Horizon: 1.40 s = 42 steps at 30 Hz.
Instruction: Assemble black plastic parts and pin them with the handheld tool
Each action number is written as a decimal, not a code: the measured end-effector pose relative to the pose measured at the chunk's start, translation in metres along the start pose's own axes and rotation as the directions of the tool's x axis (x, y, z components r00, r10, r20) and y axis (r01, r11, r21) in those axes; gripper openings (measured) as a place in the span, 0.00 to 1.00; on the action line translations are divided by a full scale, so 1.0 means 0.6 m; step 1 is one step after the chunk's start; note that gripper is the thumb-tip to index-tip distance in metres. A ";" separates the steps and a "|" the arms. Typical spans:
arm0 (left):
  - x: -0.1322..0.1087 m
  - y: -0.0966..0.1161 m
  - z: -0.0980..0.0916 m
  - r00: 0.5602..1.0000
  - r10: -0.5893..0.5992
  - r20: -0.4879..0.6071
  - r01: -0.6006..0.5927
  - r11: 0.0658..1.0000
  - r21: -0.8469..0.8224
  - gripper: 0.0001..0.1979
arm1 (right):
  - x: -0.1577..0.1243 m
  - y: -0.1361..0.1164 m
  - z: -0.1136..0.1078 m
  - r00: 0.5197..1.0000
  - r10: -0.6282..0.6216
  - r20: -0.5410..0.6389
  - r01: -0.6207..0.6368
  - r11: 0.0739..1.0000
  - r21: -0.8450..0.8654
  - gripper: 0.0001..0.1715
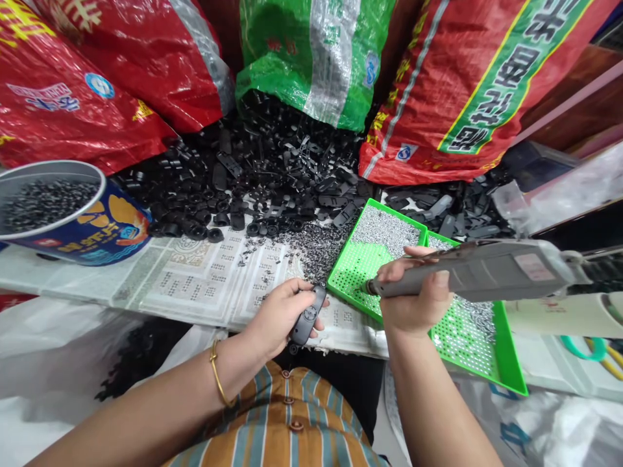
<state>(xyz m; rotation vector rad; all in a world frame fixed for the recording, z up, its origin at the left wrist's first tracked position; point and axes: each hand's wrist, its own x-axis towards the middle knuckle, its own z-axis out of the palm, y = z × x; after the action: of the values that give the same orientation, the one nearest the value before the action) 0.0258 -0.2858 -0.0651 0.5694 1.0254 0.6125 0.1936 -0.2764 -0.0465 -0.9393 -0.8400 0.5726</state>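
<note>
1. While the left hand (282, 314) grips it between thumb and fingers, a black plastic casing (309, 316) hangs tilted at the near edge of the table (204, 279), its face with a round, button-like pattern turned upward.
2. The right hand (416, 305) is closed around a grey powered screwdriver (479, 271), whose tip points left over the left-hand green tray (351, 267), apart from the casing (whether it touches the tray's floor, I cannot tell).
3. That tray has a perforated floor, with silvery screws gathered toward its far end; a second green tray (514, 357) beside it holds more, under the right hand and tool.
4. Just left of the trays, small dark pieces (316, 250) lie scattered on the patterned tabletop.
5. Beyond them spreads a heap of black plastic parts (287, 175), backed by a green bag (272, 39) and several red ones.
6. At far left, a blue tub (117, 224) contains small dark bits.
</note>
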 end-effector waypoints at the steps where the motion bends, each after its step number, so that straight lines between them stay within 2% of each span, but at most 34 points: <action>1: -0.001 0.000 0.001 1.000 -0.001 0.003 0.001 1.000 -0.003 0.08 | 0.000 0.001 0.000 1.000 0.001 0.001 -0.001 1.000 0.002 0.21; 7: -0.002 -0.001 0.005 0.999 0.014 -0.033 -0.015 1.000 -0.004 0.10 | -0.002 -0.003 -0.002 0.999 0.007 0.031 -0.007 1.000 0.011 0.22; 12: 0.001 -0.005 0.007 0.998 0.021 -0.059 -0.018 0.999 0.042 0.10 | 0.006 -0.029 0.008 0.998 -0.056 0.006 0.056 0.997 0.046 0.21; 20: 0.003 -0.009 0.007 0.999 0.020 -0.047 -0.018 0.999 0.052 0.08 | -0.008 -0.062 0.047 0.995 0.021 0.100 -0.036 0.987 0.155 0.25; 27: 0.008 -0.016 0.009 0.997 0.037 -0.062 -0.038 0.999 -0.015 0.10 | -0.022 -0.059 0.075 0.984 0.066 0.165 -0.097 0.977 0.190 0.23; 37: 0.011 -0.020 0.006 0.997 0.044 -0.058 -0.043 0.999 0.003 0.10 | -0.024 -0.040 0.082 0.982 0.081 0.173 -0.114 0.975 0.190 0.21; 42: 0.010 -0.025 0.006 0.995 0.069 -0.072 -0.070 0.997 -0.012 0.12 | -0.028 -0.037 0.079 0.959 0.042 0.279 -0.104 0.972 0.211 0.19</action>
<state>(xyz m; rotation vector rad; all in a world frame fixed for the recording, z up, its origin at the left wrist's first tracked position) 0.0345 -0.2923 -0.0774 0.5753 1.0706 0.7054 0.1466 -0.2777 -0.0183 -0.6950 -0.9662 0.8581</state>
